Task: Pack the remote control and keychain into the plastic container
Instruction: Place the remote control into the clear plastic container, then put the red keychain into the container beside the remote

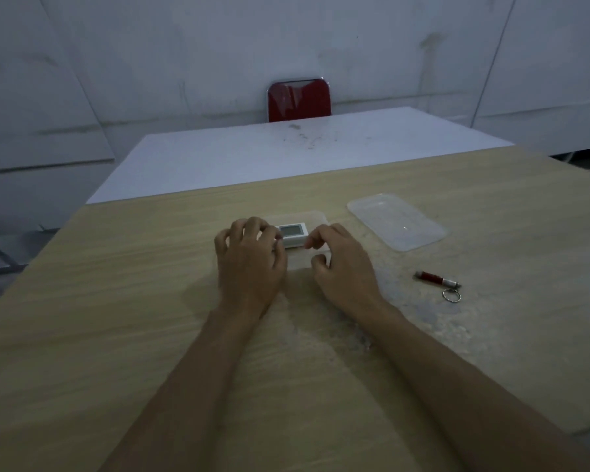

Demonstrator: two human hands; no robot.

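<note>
Left hand [249, 258] with curled fingers touching the white remote control [293, 234], right hand [343, 264] loosely curled on the clear plastic container [315, 219] rim, remote inside it between both hands, red cylindrical keychain [438, 281] with metal ring lying apart to the right, translucent lid [396, 221] beyond, on a wood-grain table [116, 318].
</note>
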